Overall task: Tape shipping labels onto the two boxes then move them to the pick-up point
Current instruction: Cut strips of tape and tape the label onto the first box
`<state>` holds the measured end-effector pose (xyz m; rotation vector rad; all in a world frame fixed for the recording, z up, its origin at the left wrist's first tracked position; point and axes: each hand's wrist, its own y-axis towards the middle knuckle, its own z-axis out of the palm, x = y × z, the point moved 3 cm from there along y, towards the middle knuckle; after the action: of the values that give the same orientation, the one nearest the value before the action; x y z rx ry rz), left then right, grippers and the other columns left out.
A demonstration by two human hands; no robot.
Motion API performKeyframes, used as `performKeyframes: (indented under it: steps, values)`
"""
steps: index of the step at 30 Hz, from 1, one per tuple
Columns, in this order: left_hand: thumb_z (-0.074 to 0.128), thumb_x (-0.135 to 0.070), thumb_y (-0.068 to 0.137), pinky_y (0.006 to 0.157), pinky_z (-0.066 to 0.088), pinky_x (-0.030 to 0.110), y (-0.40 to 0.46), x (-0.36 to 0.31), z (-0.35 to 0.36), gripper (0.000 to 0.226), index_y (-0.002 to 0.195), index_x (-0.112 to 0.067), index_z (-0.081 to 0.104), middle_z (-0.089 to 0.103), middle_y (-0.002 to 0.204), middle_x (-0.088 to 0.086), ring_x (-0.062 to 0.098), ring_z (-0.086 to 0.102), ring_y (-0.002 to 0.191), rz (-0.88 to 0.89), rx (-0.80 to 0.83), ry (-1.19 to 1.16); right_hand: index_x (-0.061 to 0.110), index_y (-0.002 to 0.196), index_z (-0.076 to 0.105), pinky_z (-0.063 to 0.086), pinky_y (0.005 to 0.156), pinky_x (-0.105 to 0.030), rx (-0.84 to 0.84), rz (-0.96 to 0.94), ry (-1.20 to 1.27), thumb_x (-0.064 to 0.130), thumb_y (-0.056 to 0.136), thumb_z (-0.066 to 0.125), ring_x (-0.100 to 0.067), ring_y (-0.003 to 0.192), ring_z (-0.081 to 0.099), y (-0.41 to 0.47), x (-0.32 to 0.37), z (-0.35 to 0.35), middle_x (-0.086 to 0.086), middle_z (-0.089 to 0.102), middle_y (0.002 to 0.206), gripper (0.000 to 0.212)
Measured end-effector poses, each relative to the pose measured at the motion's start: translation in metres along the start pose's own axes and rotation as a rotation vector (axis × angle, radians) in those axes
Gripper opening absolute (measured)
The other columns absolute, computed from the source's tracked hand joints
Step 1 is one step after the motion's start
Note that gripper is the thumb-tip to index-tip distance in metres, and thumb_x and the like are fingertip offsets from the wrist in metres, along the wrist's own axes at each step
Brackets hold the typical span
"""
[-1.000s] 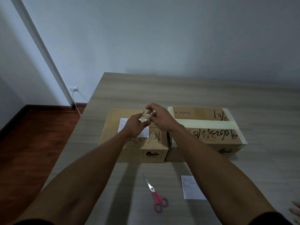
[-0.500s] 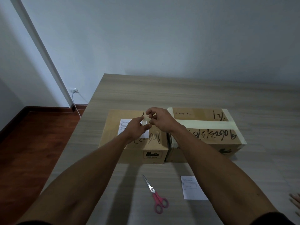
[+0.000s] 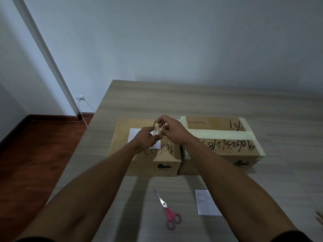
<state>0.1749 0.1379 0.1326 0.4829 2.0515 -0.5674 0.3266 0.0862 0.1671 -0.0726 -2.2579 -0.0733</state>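
Two brown boxes sit side by side on the table (image 3: 192,102), touching each other. The left box (image 3: 139,154) has a white label (image 3: 157,145) lying on its top, partly hidden by the left hand (image 3: 146,139). The right box (image 3: 227,145) has wide pale tape across its top and black writing on it. Both hands are up over the left box, close together. They pinch a small piece of clear tape (image 3: 158,131) between them. The left hand holds the near end with thumb and finger, and the right hand (image 3: 172,131) holds the far end with its fingertips, the other fingers curled. On the near part of the table lie scissors (image 3: 168,211) with pink handles, closed. Just to the right of them is a second label (image 3: 207,202), flat on the table and partly under the right arm.
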Motion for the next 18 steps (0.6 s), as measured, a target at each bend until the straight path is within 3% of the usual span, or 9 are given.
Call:
performKeyframes:
  steps: [3,9,13,18]
  values:
    - [0.071,-0.034,0.096,0.062,0.048,0.027,0.001,0.001,-0.001,0.057,0.144,-0.009,0.055,0.067,0.074,0.003,0.009,0.058,0.058,0.018,0.021,-0.006,0.026,0.120,0.060,0.059,0.080,-0.041,0.003,-0.006,-0.009,-0.008,0.092,0.052,-0.016,0.085,0.060,-0.001,0.001,0.001,0.003,0.060,0.108,0.044]
    - [0.069,-0.034,0.097,0.056,0.045,0.026,-0.007,0.000,0.003,0.043,0.134,-0.014,0.061,0.067,0.072,0.003,0.009,0.058,0.056,0.004,0.044,-0.005,0.025,0.120,0.061,0.058,0.077,-0.043,0.047,-0.001,-0.062,-0.005,0.093,0.061,-0.015,0.080,0.058,-0.002,0.000,0.000,0.008,0.060,0.103,0.040]
    - [0.067,-0.031,0.099,0.051,0.043,0.024,-0.011,-0.002,0.008,0.031,0.126,-0.015,0.065,0.066,0.070,0.004,0.009,0.054,0.053,0.024,0.060,-0.021,0.027,0.116,0.062,0.058,0.077,-0.048,0.069,0.008,-0.066,-0.005,0.092,0.061,-0.030,0.087,0.063,-0.004,-0.001,-0.002,0.005,0.061,0.103,0.040]
    - [0.068,-0.030,0.098,0.056,0.046,0.028,-0.011,-0.001,0.005,0.037,0.132,-0.014,0.063,0.067,0.070,0.005,0.012,0.058,0.057,0.022,0.070,-0.034,0.021,0.120,0.059,0.056,0.081,-0.045,0.061,0.009,-0.026,-0.006,0.093,0.058,-0.016,0.080,0.057,-0.007,-0.001,-0.001,0.004,0.059,0.089,0.039]
